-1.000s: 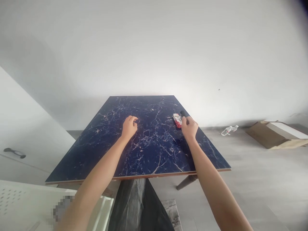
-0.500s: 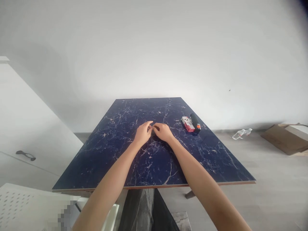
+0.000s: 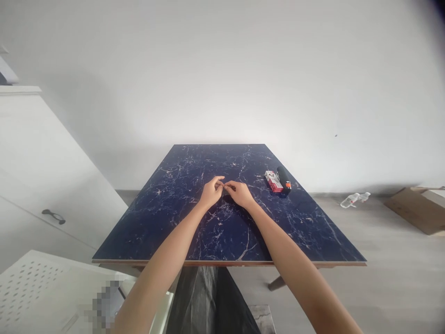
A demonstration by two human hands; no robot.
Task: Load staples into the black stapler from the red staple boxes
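Observation:
Over the middle of the dark blue marbled table [image 3: 139,232], my left hand [image 3: 211,191] and my right hand [image 3: 239,192] meet at the fingertips. Thumb and fingers of each hand are pinched together. Whatever they pinch, if anything, is too small to make out. To the right of my hands, apart from them, lie a red and white box [image 3: 274,182] and a black cylinder with an orange mark [image 3: 284,181], side by side.
A white cabinet [image 3: 41,162] with a dark handle stands at the left, above a white perforated surface [image 3: 28,287]. On the floor to the right are clear plastic bottles [image 3: 352,200] and a cardboard box [image 3: 413,208]. A white wall rises behind the table.
The camera view has shifted slightly, so the whole scene sits a little further right. My hands stay together at the fingertips, with the right fingers a little more extended. Box and cylinder have not moved.

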